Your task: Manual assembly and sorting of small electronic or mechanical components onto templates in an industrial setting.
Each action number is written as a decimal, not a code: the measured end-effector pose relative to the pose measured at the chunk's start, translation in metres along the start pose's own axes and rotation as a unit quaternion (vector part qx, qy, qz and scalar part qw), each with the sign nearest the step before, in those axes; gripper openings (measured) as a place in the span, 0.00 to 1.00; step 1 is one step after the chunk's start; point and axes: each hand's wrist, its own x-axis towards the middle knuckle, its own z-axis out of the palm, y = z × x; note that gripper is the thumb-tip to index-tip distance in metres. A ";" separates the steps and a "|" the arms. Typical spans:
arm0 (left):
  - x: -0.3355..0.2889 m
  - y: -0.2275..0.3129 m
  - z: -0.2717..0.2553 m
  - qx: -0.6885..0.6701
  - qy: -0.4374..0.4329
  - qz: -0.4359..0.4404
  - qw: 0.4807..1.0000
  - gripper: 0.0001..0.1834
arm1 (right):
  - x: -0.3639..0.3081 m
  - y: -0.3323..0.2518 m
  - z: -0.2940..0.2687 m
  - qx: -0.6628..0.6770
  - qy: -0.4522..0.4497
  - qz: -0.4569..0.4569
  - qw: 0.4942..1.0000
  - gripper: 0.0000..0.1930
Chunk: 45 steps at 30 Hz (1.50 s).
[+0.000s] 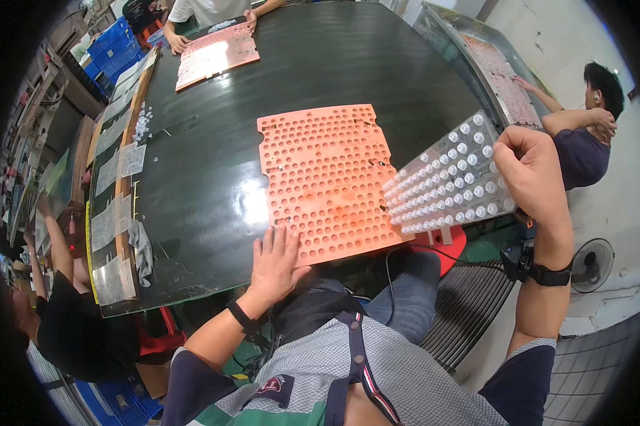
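Head view: your right hand [534, 170] pinches the outer end of a clear plate [441, 148] bearing white caps [465, 129]; its long axis runs leftward to the right edge of an orange holed board [323, 192]. Your left hand [274, 264], fingers spread, rests on the board's near-left corner. Beneath: glossy dark tabletop [206, 163]; across, a co-worker [210, 11].

Orng brd [325, 186], rowed wht caps [462, 165]
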 end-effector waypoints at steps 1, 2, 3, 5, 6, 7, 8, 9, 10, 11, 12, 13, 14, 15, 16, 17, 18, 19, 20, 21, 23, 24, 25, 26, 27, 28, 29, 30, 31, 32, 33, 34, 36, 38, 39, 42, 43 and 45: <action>-0.002 -0.002 0.003 0.001 0.011 0.004 1.000 0.42 | -0.003 0.000 0.001 -0.004 0.001 -0.005 1.000 0.10; -0.003 -0.002 0.004 0.002 0.010 0.003 1.000 0.42 | -0.005 -0.001 0.002 -0.007 0.002 -0.009 1.000 0.10; -0.004 -0.003 0.005 0.015 0.011 0.005 1.000 0.42 | -0.005 -0.001 0.002 -0.006 0.002 -0.009 1.000 0.10; -0.005 -0.003 0.005 0.029 0.012 0.009 0.999 0.43 | -0.007 -0.001 0.002 -0.018 0.024 -0.009 0.999 0.10; -0.006 -0.003 0.006 0.032 0.011 0.007 0.999 0.43 | -0.007 -0.001 0.003 -0.018 0.025 -0.009 0.999 0.10; -0.006 -0.002 0.006 0.034 0.011 0.005 0.999 0.43 | -0.007 -0.001 0.003 -0.028 0.030 -0.021 0.999 0.09; -0.005 -0.001 0.006 0.034 0.010 0.007 0.999 0.43 | -0.007 0.000 0.003 -0.038 0.036 -0.034 0.998 0.09; -0.005 0.001 0.005 0.036 0.011 0.007 0.999 0.43 | -0.007 0.000 0.003 -0.038 0.037 -0.033 0.998 0.09; -0.004 0.002 0.004 0.039 0.012 0.006 0.999 0.43 | -0.007 0.000 0.004 -0.032 0.037 -0.037 0.998 0.09; -0.004 0.002 0.002 0.040 0.012 0.008 0.999 0.43 | -0.007 0.000 0.004 -0.025 0.038 -0.040 0.998 0.09; -0.003 0.003 -0.001 0.043 0.005 0.003 0.999 0.42 | -0.007 0.000 0.005 -0.025 0.039 -0.040 0.998 0.09; -0.003 0.003 -0.002 0.046 -0.003 -0.002 0.999 0.42 | -0.007 0.001 0.006 -0.013 0.040 -0.038 0.998 0.09; -0.003 0.002 -0.001 0.047 -0.003 -0.001 0.999 0.42 | -0.006 0.001 0.007 -0.002 0.040 -0.036 0.999 0.08; -0.003 0.001 0.000 0.050 -0.002 0.003 0.999 0.42 | -0.004 0.002 0.010 -0.001 0.041 -0.036 0.999 0.08; -0.003 0.002 0.000 0.051 -0.001 0.010 0.999 0.42 | -0.003 0.002 0.011 0.010 0.050 -0.046 0.998 0.09; -0.002 0.003 -0.001 0.052 -0.001 0.012 0.999 0.42 | -0.001 0.001 0.014 0.020 0.058 -0.057 0.996 0.09; 0.000 0.005 -0.001 0.050 0.019 0.020 0.998 0.41 | 0.002 0.000 0.018 0.020 0.060 -0.056 0.996 0.09; -0.001 0.005 -0.001 0.049 0.038 0.025 0.998 0.40 | 0.007 -0.003 0.028 0.039 0.054 -0.071 0.995 0.09; 0.000 0.006 -0.002 0.050 0.038 0.028 0.998 0.40 | 0.011 -0.007 0.035 0.054 0.050 -0.085 0.994 0.09; 0.001 0.006 -0.002 0.037 0.042 0.020 0.998 0.40 | 0.016 -0.013 0.044 0.057 0.067 -0.102 0.991 0.10; 0.002 0.005 -0.001 0.026 0.046 0.013 0.999 0.39 | 0.021 -0.025 0.057 0.084 0.083 -0.120 0.986 0.09; 0.000 0.003 0.000 0.017 0.039 0.006 0.999 0.40 | 0.021 -0.027 0.060 0.085 0.084 -0.120 0.986 0.09; -0.003 0.002 -0.001 0.009 0.033 -0.003 0.999 0.41 | 0.021 -0.028 0.063 0.116 0.122 -0.127 0.977 0.09; -0.005 0.000 -0.002 0.010 0.033 -0.005 0.999 0.41 | 0.020 -0.029 0.065 0.147 0.160 -0.135 0.967 0.08; -0.007 -0.003 -0.004 -0.017 0.056 -0.007 0.998 0.39 | 0.016 -0.023 0.065 0.168 0.176 -0.093 0.965 0.09; -0.007 -0.005 -0.005 -0.046 0.081 -0.007 0.996 0.37 | 0.010 -0.011 0.068 0.168 0.177 -0.094 0.965 0.09; -0.008 -0.008 -0.006 -0.046 0.082 -0.007 0.996 0.37 | 0.003 0.008 0.077 0.267 0.200 -0.043 0.942 0.09; -0.008 -0.010 -0.008 -0.057 0.117 -0.003 0.991 0.34 | -0.005 0.029 0.087 0.359 0.224 0.010 0.906 0.09; -0.007 -0.011 -0.011 -0.065 0.151 0.000 0.986 0.30 | -0.017 0.054 0.104 0.393 0.218 0.058 0.891 0.08; -0.004 -0.009 -0.016 -0.068 0.152 0.006 0.986 0.30 | -0.033 0.080 0.121 0.422 0.215 0.107 0.874 0.07; 0.000 -0.008 -0.020 -0.067 0.182 0.022 0.981 0.27 | -0.052 0.099 0.147 0.469 0.178 0.185 0.845 0.08; 0.005 -0.005 -0.026 -0.068 0.212 0.040 0.974 0.25 | -0.070 0.108 0.168 0.510 0.142 0.262 0.807 0.08; 0.018 0.010 -0.039 -0.091 0.227 0.053 0.968 0.20 | -0.099 0.099 0.195 0.562 0.072 0.376 0.733 0.08; 0.034 0.030 -0.046 -0.132 0.239 0.094 0.957 0.16 | -0.122 0.115 0.216 0.541 0.044 0.410 0.733 0.08; 0.043 0.043 -0.049 -0.148 0.264 0.119 0.946 0.12 | -0.129 0.116 0.219 0.539 0.039 0.389 0.746 0.08; 0.064 0.081 -0.047 -0.181 0.226 0.188 0.938 0.15 | -0.136 0.115 0.221 0.534 0.032 0.366 0.761 0.09; 0.070 0.091 -0.044 -0.176 0.225 0.192 0.939 0.15 | -0.135 0.113 0.223 0.535 0.028 0.359 0.764 0.10; 0.081 0.107 -0.033 -0.148 0.218 0.223 0.938 0.13 | -0.134 0.106 0.227 0.564 0.036 0.354 0.745 0.10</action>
